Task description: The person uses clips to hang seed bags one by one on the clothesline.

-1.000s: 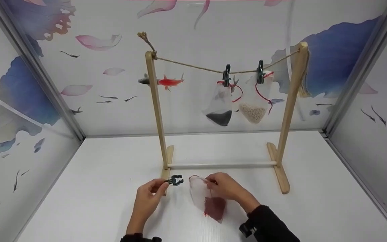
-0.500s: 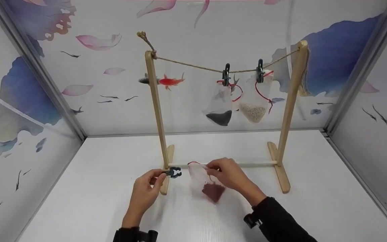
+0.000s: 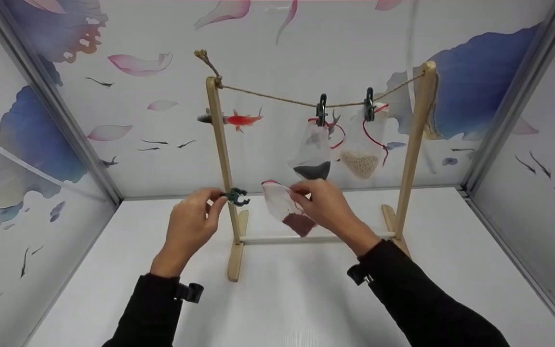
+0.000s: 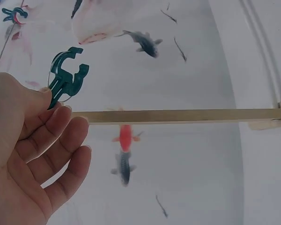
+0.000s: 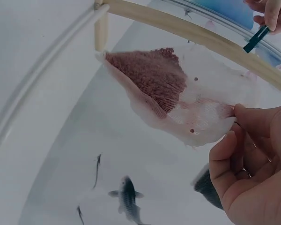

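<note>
My left hand [image 3: 191, 222] pinches a small dark green clip [image 3: 236, 196] beside the left post [image 3: 220, 154] of a wooden rack; the clip [image 4: 65, 77] sticks up from my fingertips [image 4: 56, 105] in the left wrist view. My right hand [image 3: 322, 205] pinches the top edge of a white mesh pouch [image 3: 284, 208] holding dark red grains, lifted off the table. The same pouch [image 5: 173, 96] hangs from that hand [image 5: 253, 164] in the right wrist view. A twine line [image 3: 277, 99] runs between the posts.
Two more mesh pouches hang from green clips on the line: one with black grains [image 3: 312, 154], one with pale grains [image 3: 362, 147]. The right post [image 3: 415, 144] and a white crossbar [image 3: 316, 239] stand on the white table [image 3: 287, 299]. Patterned walls enclose three sides.
Both hands have risen from the table toward the line, the left carrying the clip and the right lifting the red-grain pouch off the surface.
</note>
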A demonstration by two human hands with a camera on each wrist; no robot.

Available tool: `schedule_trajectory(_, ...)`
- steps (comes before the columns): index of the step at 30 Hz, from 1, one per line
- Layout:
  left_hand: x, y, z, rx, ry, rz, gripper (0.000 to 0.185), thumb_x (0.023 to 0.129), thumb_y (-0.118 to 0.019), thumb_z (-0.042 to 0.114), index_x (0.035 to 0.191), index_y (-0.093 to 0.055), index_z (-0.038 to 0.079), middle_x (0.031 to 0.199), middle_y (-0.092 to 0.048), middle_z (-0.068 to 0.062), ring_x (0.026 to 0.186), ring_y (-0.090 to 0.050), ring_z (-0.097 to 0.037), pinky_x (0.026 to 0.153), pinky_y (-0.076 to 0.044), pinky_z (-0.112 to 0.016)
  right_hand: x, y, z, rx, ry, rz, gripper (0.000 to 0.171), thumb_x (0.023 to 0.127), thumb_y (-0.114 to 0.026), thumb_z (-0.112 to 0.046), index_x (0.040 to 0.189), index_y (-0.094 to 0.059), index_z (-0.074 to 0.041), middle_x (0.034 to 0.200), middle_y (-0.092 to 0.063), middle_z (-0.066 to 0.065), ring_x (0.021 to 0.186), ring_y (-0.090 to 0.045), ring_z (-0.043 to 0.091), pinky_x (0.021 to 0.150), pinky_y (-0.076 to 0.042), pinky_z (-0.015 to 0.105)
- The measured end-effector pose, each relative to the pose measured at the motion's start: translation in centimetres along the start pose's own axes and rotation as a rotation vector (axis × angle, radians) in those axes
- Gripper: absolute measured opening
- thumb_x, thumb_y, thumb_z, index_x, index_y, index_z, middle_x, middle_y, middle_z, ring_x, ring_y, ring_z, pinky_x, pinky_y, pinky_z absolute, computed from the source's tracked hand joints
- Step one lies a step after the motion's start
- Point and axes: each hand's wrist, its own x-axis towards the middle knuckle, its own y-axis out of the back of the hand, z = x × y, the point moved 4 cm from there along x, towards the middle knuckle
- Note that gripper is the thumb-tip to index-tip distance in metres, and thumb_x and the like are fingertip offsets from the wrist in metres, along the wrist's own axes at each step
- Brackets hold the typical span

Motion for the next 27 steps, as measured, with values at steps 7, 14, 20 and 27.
schedule_trajectory(7,4.0,2.5,2.0,0.093,-0.093,0.012,0.016,0.101,-0.065,0.016,0.105,-0.070,0.001,0.094,-0.070,-0.009,0.063,-0.059,-0.020,0.054,-0.047,-0.035,2.9,2.4,-3.2,-0.036,0.073,0.085,0.016,0.098,-0.067,-0.009,0.108,-0.078,-0.002,0.098,-0.076,0.009,0.078,-0.069,0.017,0.069,-0.058,0.033)
schedule_trajectory(14,7.4,5.1,4.4,0.140,-0.216,0.114,0.018,0.102,-0.064,0.016,0.103,-0.070,-0.001,0.093,-0.069,-0.013,0.066,-0.064,-0.027,0.055,-0.051,-0.041,4.8,4.5,-5.6,-0.127,0.090,0.157,0.018,0.099,-0.066,-0.011,0.108,-0.078,-0.002,0.099,-0.076,0.010,0.083,-0.070,0.019,0.076,-0.058,0.035)
schedule_trajectory(20,9.5,6.3,6.1,0.199,-0.301,0.188,0.019,0.102,-0.064,0.017,0.105,-0.070,-0.001,0.094,-0.069,-0.013,0.065,-0.065,-0.030,0.055,-0.052,-0.042,6.0,5.6,-6.9,-0.178,0.092,0.207,0.018,0.100,-0.065,-0.010,0.109,-0.077,-0.001,0.100,-0.076,0.012,0.090,-0.073,0.020,0.079,-0.059,0.035)
schedule_trajectory(27,11.1,6.9,7.4,0.254,-0.353,0.220,0.022,0.102,-0.063,0.019,0.106,-0.070,-0.001,0.091,-0.067,-0.013,0.064,-0.064,-0.032,0.057,-0.053,-0.042,6.5,6.4,-8.1,-0.226,0.160,0.244,0.017,0.100,-0.065,-0.010,0.108,-0.078,-0.003,0.100,-0.077,0.010,0.091,-0.073,0.019,0.079,-0.057,0.036)
